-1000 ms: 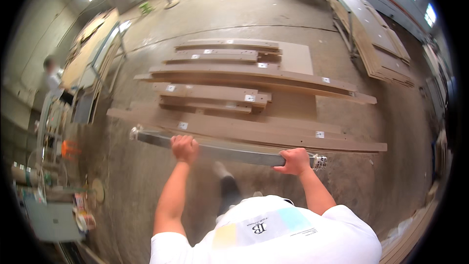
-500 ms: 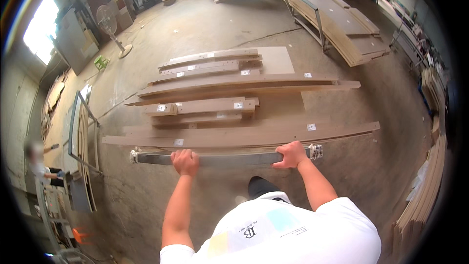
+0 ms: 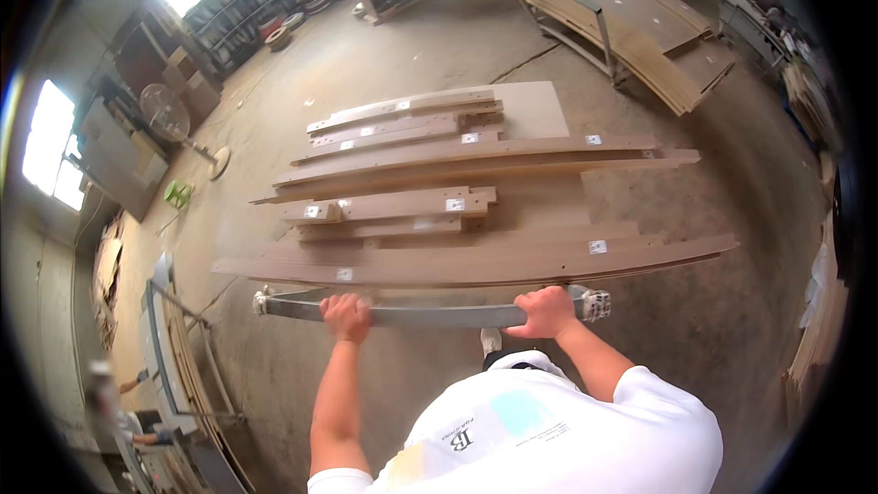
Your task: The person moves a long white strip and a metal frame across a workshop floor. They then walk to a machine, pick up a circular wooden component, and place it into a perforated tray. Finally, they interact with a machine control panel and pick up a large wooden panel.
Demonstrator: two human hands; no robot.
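Note:
My left hand (image 3: 346, 317) is closed over a grey metal bar (image 3: 437, 316), toward its left end. Closer to the bar's right end, my right hand (image 3: 546, 312) grips it from above with the fingers wrapped round. Whitish wrapping (image 3: 596, 305) covers the right end, and a similar wrapped bit (image 3: 260, 301) sits at the left end. Just beyond the bar lie long brown boards (image 3: 476, 261) with small white labels. Shorter stacked boards (image 3: 393, 206) and more long strips (image 3: 457, 157) lie behind them. Whether the bar is joined to a frame under the boards cannot be told.
A metal rack (image 3: 599, 27) stacked with panels stands at the far right. Another panel rack (image 3: 169, 348) is at left, near a person (image 3: 128, 412). A standing fan (image 3: 178, 123) and a green stool (image 3: 177, 194) are on the left. Panels (image 3: 814, 311) lean along the right edge.
My view has turned, so the racks and fan sit shifted. Both hands keep hold of the bar, which appears slightly lower and farther right. A foot now shows below it.

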